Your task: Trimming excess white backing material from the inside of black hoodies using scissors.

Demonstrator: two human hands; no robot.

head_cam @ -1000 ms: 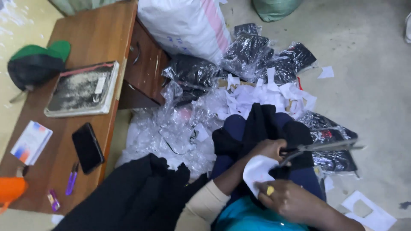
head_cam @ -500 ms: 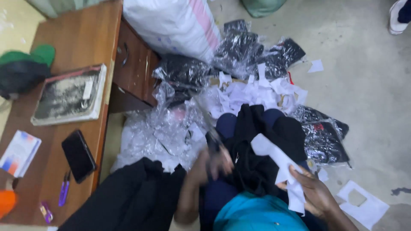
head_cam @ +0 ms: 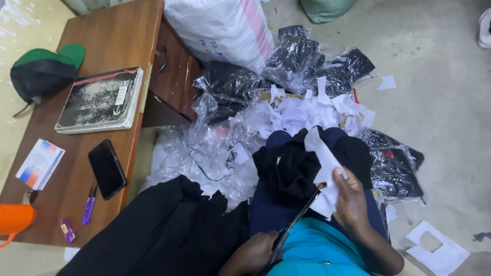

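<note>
My left hand is at the bottom of the head view, closed around the handles of black scissors. Their blades point up and to the right, with the tips touching a long white paper strip. My right hand grips the lower part of that strip. The strip lies over a crumpled black garment on my lap, which is covered by dark blue trousers.
A wooden desk on the left holds a book, a black phone, a green and black cap, a purple clipper and an orange object. Ahead lie a white sack, plastic-wrapped black garments, paper scraps and black cloth.
The scissors moved from out by my right knee to my left hand, low in the view. The white paper is now stretched out in my right hand, touching the blades.
</note>
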